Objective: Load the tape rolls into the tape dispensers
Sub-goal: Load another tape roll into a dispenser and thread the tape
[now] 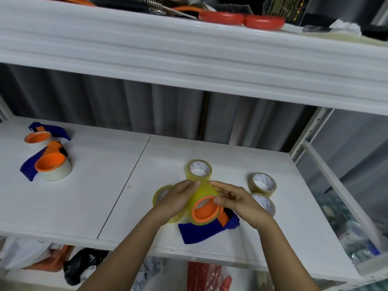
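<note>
Between my hands, the yellow tape roll sits on the dispenser's orange hub; my left hand and right hand curl around its rim. It seems light, stiff, slick-sided, best held by the outer edges.

I stand at a white shelving unit. Its middle board, the surface, is pale wood-grain split by a thin seam. Behind it hangs a grey pleated curtain. Overhead runs a thick white upper shelf. A white perforated upright rises at the far right corner. Under the board lie a black bag and red packaging. Light is even and soft.
</note>
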`<state>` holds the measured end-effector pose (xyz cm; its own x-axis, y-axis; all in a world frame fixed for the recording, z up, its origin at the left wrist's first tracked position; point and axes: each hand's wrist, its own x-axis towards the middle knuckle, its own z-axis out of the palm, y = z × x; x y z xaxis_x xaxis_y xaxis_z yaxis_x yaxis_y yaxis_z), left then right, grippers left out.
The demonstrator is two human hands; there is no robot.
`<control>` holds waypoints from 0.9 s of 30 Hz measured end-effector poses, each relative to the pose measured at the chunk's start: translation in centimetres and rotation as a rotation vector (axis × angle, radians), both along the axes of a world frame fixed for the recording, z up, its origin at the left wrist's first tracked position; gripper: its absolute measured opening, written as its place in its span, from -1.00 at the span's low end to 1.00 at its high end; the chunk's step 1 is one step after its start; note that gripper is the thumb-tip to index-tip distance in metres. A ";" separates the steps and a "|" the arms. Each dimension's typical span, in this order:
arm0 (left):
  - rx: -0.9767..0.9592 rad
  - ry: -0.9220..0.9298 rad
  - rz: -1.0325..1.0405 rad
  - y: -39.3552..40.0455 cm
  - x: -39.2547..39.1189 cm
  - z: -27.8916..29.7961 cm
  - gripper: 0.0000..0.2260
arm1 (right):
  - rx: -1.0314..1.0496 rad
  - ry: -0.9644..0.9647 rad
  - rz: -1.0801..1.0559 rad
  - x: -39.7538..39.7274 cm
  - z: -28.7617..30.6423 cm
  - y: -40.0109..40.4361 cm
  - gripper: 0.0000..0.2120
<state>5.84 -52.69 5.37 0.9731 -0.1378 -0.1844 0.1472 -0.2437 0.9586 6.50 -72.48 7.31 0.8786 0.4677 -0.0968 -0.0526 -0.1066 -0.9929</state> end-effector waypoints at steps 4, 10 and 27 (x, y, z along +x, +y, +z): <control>-0.072 0.015 -0.031 -0.3 -0.5 -2.0 -0.84 | -0.074 -0.037 -0.030 0.2 -1.2 -1.0 -0.64; -0.047 -0.049 -0.118 -1.8 -1.4 -3.8 -0.86 | -0.282 -0.415 -0.330 -1.2 -4.3 -0.6 -0.71; 0.052 -0.175 -0.118 -1.5 -2.3 -6.5 -0.69 | -0.685 -0.713 -0.270 -2.9 -5.5 -0.2 -0.81</control>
